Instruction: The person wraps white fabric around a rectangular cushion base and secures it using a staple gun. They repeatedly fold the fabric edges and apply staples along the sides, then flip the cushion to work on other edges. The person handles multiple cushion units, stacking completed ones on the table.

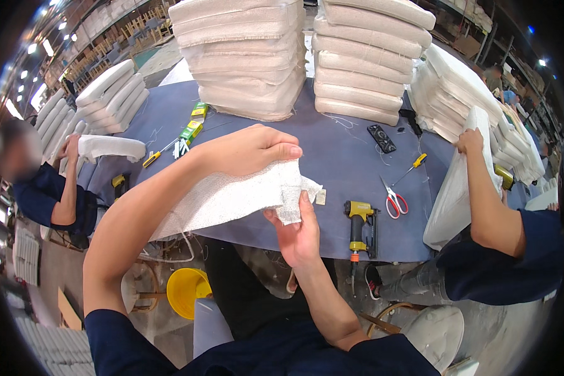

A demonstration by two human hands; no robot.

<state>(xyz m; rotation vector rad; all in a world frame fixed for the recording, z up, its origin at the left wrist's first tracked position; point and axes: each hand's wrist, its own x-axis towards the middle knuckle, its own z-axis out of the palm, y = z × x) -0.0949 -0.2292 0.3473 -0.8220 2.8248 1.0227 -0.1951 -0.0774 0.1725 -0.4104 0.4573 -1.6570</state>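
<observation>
A piece of white woven fabric (232, 197) is stretched between my hands above the near edge of the table, one end folded over into a small flap. My left hand (254, 150) reaches across from the left, its fingers closed over the fabric's upper edge. Below the folded end, my right hand (299, 235) pinches the flap between thumb and fingers. A small pale tag (321, 197) sticks out beside the fold. Much of the fabric's left part is hidden behind my left forearm.
On the blue-grey table (257, 235) lie a yellow staple gun (360, 225), red-handled scissors (393, 203), a screwdriver (413, 168), a phone (381, 138) and green boxes (191, 130). Tall stacks of white cushions (247, 62) stand behind. Co-workers handle cushions on both sides. A yellow bucket (185, 291) is below.
</observation>
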